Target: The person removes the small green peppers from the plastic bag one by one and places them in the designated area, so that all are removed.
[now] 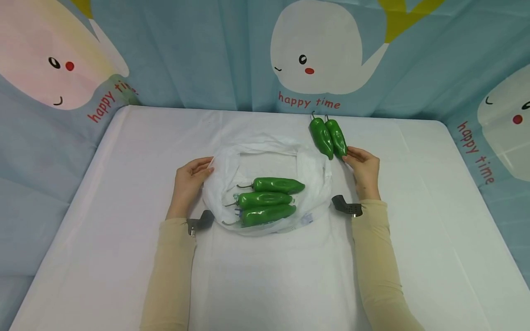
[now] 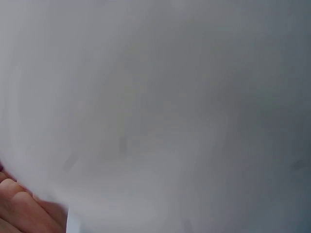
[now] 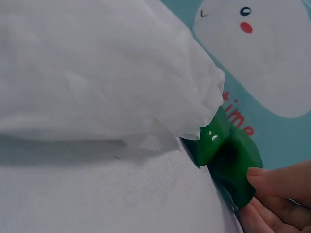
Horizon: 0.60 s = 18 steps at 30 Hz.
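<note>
A white plastic bag (image 1: pixel 314 184) lies spread open on the table, its mouth facing up. Inside it, three green peppers (image 1: pixel 279 185) rest one below another, stems to the left. My left hand (image 1: pixel 188 181) pinches the bag's left rim between thumb and fingers; in the left wrist view the bag's blurred white side (image 2: pixel 160 107) covers nearly everything. Beyond the bag's upper right, two more green peppers lie side by side. My right hand (image 1: pixel 364 168) holds the lower tip of the right-hand pepper (image 1: pixel 337 137), thumb on its near side (image 3: pixel 240 165). The other pepper (image 1: pixel 321 137) touches it on the left.
A white cloth covers the table (image 1: pixel 281 280). Behind it hangs a blue curtain (image 1: pixel 207 55) with whale prints, close to the table's far edge. Each wrist carries a black camera mount (image 1: pixel 347 206).
</note>
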Each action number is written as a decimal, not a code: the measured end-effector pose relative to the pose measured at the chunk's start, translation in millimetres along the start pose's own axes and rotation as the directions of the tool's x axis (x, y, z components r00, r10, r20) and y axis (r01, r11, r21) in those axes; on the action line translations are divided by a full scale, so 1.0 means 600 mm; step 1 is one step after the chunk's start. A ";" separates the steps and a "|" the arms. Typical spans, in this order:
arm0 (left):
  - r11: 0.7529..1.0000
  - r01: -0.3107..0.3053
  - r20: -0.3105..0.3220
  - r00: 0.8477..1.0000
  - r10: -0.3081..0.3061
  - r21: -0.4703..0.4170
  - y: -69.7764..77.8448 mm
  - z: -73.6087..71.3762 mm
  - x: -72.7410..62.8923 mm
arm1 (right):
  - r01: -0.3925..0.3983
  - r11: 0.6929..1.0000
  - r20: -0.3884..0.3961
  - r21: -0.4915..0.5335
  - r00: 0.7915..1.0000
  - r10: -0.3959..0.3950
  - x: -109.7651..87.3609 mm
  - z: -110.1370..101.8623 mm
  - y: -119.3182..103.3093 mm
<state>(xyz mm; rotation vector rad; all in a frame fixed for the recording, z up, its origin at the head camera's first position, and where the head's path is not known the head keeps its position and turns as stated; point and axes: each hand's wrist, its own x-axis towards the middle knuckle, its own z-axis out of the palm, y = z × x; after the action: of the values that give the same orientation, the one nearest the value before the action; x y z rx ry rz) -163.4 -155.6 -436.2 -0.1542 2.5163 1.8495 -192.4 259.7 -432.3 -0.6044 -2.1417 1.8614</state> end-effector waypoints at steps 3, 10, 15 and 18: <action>1.000 0.001 0.000 1.000 -0.001 0.000 0.000 0.000 0.000 | 0.005 1.000 0.005 -0.019 1.000 -0.005 0.000 0.001 0.000; 1.000 0.013 -0.003 1.000 -0.012 0.012 0.003 0.000 -0.001 | 0.046 0.996 0.000 -0.075 0.999 -0.046 0.001 0.001 0.006; 1.000 0.020 0.002 1.000 -0.020 0.015 0.003 0.001 -0.001 | 0.054 0.997 0.035 -0.062 0.998 -0.051 0.000 0.004 0.006; 1.000 0.018 0.002 1.000 -0.018 0.010 0.002 0.001 0.000 | 0.058 0.996 0.047 -0.064 0.997 -0.055 -0.002 0.007 0.005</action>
<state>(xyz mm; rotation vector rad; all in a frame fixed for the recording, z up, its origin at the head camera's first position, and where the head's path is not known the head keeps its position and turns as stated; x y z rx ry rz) -163.5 -154.8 -435.3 -0.1740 2.5136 1.8289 -193.0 255.8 -436.1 -0.5139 -2.2318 1.7988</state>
